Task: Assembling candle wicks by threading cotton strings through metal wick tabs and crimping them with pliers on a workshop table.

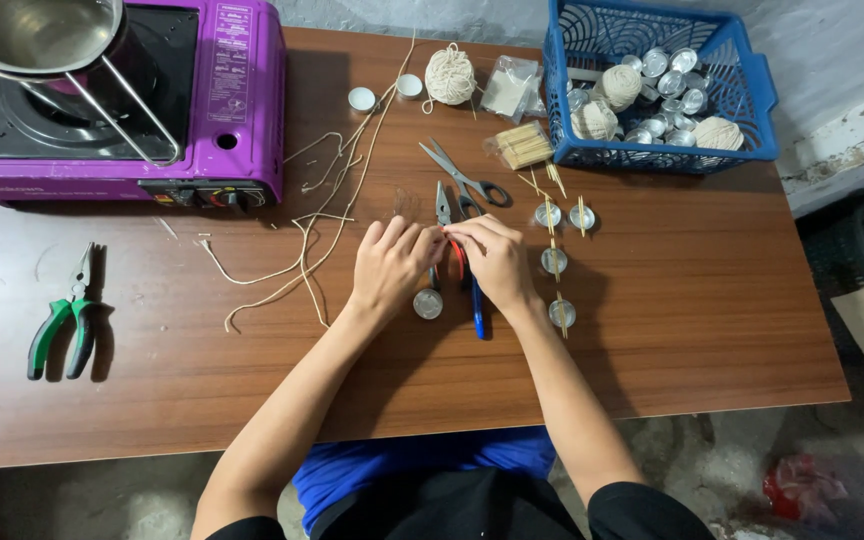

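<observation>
At the middle of the wooden table [652, 330], the left hand [392, 265] and right hand [495, 258] meet fingertip to fingertip, pinched closed over red-and-blue pliers [467, 285]; what they pinch cannot be told. A small metal cup [428, 304] lies just beside the left hand.

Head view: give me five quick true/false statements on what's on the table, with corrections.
1. The green-handled pliers lie untouched, far off to the side of the left hand. True.
2. The blue basket holds only scissors. False: it holds small metal cups and balls of string; the scissors lie on the table.
3. Both hands meet at the table's middle, the right hand over red-and-blue-handled pliers. True.
4. The purple stove is bare. False: a metal pot sits on it.
5. A ball of string sits beside the basket. True.
</observation>
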